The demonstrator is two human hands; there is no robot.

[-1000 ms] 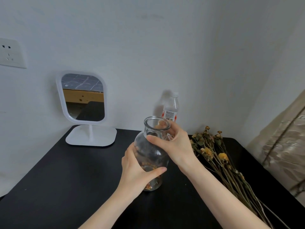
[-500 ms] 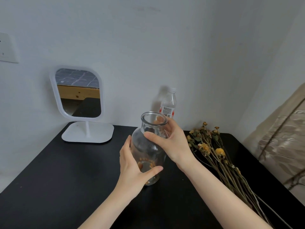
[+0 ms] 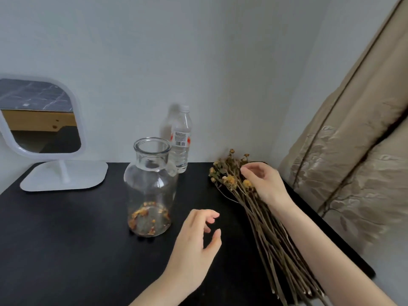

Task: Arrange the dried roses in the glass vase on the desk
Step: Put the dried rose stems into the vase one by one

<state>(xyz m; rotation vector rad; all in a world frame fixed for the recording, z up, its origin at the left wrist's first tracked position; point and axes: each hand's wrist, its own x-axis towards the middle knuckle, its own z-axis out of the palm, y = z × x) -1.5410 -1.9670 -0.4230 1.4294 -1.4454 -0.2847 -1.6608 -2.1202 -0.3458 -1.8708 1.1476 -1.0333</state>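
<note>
A clear, wide-mouthed glass vase (image 3: 151,188) stands upright at the centre of the frame on the black worktop (image 3: 66,235), free of both hands, with orange-brown dried petal scraps lying in its bottom. Right of centre, a bundle of dried roses with yellow-brown heads and long tan stems (image 3: 260,217) lies flat on the worktop, heads toward the wall, stems running to the lower right. The right hand (image 3: 266,184) rests at the flower heads, fingers curled loosely over them; whether it actually grips any stem is hard to tell. The left hand (image 3: 196,246) hovers in the lower centre, fingers spread and holding nothing, between the vase and the stems.

Just behind the vase stands a clear plastic water bottle with a white cap (image 3: 181,138); its white-and-red label carries a barcode, but the print is too small to read. A white-framed stand mirror (image 3: 44,138) sits at the left edge, and a beige patterned curtain (image 3: 353,151) hangs at the right.
</note>
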